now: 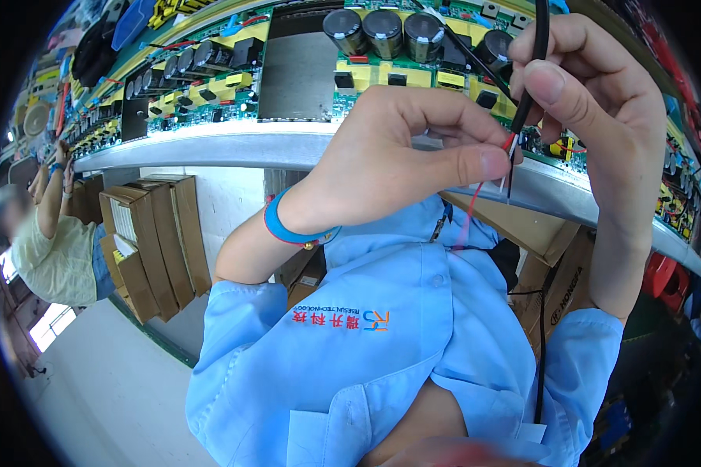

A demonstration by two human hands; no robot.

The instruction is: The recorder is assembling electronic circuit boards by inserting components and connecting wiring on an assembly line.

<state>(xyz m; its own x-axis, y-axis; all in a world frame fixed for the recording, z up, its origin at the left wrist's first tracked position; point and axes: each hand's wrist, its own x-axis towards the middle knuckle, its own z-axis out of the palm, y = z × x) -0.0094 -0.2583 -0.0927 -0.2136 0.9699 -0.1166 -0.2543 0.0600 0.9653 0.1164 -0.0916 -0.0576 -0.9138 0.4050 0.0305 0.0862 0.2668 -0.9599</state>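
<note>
My left hand [401, 159], with a blue band at the wrist, pinches thin wires between thumb and forefinger. The wires [511, 159], red, white and dark, come out of the end of a black cable [525, 109]. My right hand [611, 109] grips that cable just above, with thumb and curled fingers around it. A fine red strand hangs down below my left fingertips. Behind both hands lie green circuit boards [366, 74] carrying large black capacitors [382, 35] and yellow parts. Where the strands end between my fingertips is partly hidden.
A metal rail [234, 146] edges the bench in front of me. Brown cartons [156, 226] stand on the left beyond it, and another carton [533, 222] is below the rail. A person [58, 241] works at the far left. Red things [662, 276] lie at the right.
</note>
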